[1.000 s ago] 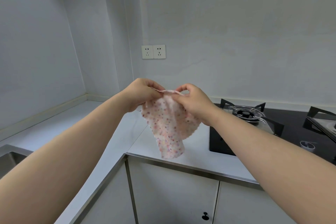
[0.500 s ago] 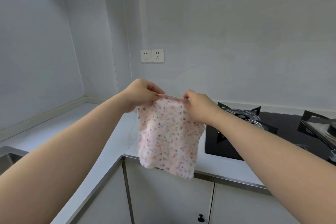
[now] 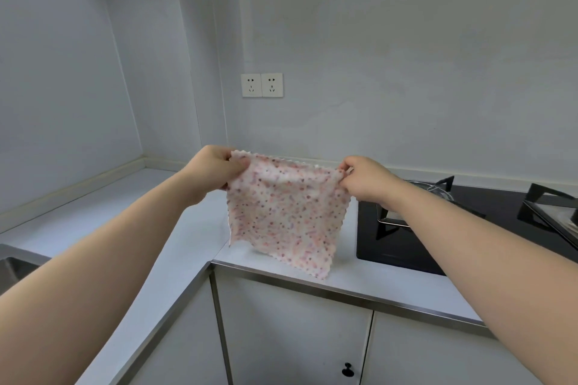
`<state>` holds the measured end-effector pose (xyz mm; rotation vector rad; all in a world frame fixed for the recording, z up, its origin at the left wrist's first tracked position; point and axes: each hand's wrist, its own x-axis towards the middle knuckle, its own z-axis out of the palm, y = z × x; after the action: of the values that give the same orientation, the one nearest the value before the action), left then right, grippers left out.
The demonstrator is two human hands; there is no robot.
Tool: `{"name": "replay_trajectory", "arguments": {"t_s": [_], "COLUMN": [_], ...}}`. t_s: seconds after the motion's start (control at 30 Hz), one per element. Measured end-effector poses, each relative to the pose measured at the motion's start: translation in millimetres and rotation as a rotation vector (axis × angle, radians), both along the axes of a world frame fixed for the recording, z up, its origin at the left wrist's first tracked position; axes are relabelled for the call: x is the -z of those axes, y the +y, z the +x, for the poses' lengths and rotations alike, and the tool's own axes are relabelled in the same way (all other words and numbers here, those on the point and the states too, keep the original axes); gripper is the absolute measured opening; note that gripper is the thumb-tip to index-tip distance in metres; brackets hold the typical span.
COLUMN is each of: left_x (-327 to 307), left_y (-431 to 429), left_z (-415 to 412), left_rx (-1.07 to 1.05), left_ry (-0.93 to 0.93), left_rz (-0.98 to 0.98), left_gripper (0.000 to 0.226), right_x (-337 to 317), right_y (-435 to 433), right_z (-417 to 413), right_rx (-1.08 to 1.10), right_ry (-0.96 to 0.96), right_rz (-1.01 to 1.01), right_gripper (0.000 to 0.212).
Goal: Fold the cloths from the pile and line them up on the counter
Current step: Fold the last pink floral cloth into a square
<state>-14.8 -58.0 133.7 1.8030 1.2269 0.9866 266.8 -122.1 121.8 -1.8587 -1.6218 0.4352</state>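
Note:
A small white cloth with pink and dark speckles and a scalloped edge (image 3: 286, 216) hangs spread flat in the air above the white counter (image 3: 93, 216). My left hand (image 3: 214, 170) pinches its top left corner. My right hand (image 3: 364, 176) pinches its top right corner. The top edge is stretched nearly straight between both hands, and the lower edge dangles just over the counter's front part. No pile of cloths is in view.
A black gas hob (image 3: 469, 219) with pan supports lies on the counter to the right. A steel sink (image 3: 12, 262) shows at the left edge. Two wall sockets (image 3: 262, 85) sit on the back wall. White cabinet doors (image 3: 297, 337) are below the counter.
The cloth was bunched between my hands held close together. My hands have moved apart and lower, and the cloth now hangs fully spread.

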Motion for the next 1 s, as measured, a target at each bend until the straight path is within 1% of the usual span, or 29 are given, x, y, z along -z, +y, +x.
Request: {"name": "replay_trajectory", "arguments": {"t_s": [0.07,0.17,0.23,0.27,0.33,0.43,0.47,0.5,0.57,0.67,0.73,0.77,0.83,0.9,0.97,1.0], "left_x": [1.0,3.3,8.1,11.4,20.5,39.1,45.6,52.1,63.4,78.7,89.7,95.6,109.3,127.0,147.6,156.8], "left_y": [3.7,13.5,23.5,29.6,42.9,65.0,72.0,79.0,90.9,100.1,99.8,95.3,79.9,57.9,36.7,29.0], "left_z": [-4.2,-9.3,-8.5,-6.9,-2.7,6.1,9.7,13.1,20.4,27.4,27.4,26.1,18.7,8.3,-3.3,-8.8], "left_rx": [0.032,0.045,0.030,0.012,-0.033,-0.118,-0.143,-0.161,-0.166,-0.137,-0.127,-0.130,-0.160,-0.153,-0.075,-0.029], "left_ry": [-0.091,-0.191,-0.206,-0.199,-0.147,0.079,0.123,0.128,0.095,-0.039,-0.088,-0.071,0.016,0.153,0.274,0.306], "left_rz": [-0.067,-0.161,-0.198,-0.206,-0.199,-0.073,-0.036,-0.021,-0.031,-0.097,-0.098,-0.083,-0.040,0.045,0.151,0.192], "left_gripper": [0.017,0.014,0.012,0.011,0.008,0.009,0.009,0.010,0.011,0.011,0.008,0.006,0.004,0.008,0.016,0.021], "right_x": [-2.1,-3.5,-0.1,3.8,13.8,33.2,40.6,48.4,62.3,76.0,87.5,95.2,110.4,126.5,142.8,150.5], "right_y": [1.8,6.4,14.8,20.4,31.8,49.0,54.7,60.4,70.5,79.0,79.3,75.4,58.2,30.4,2.9,-7.7], "right_z": [4.8,13.0,20.5,24.4,30.0,33.6,33.4,33.3,33.9,33.8,35.3,36.3,37.2,36.1,34.4,34.3], "right_rx": [-0.028,-0.034,0.010,0.031,0.050,0.077,0.094,0.118,0.146,0.154,0.116,0.095,0.033,-0.059,-0.150,-0.178], "right_ry": [0.208,0.551,0.635,0.622,0.538,0.347,0.275,0.223,0.221,0.374,0.392,0.347,0.162,-0.011,-0.165,-0.241], "right_rz": [0.000,-0.003,0.021,0.019,0.001,0.006,0.020,0.043,0.085,0.092,0.090,0.095,0.125,0.104,0.080,0.097], "right_gripper": [0.017,0.010,0.008,0.007,0.004,0.009,0.010,0.012,0.014,0.008,0.014,0.012,0.003,0.006,0.014,0.016]}}
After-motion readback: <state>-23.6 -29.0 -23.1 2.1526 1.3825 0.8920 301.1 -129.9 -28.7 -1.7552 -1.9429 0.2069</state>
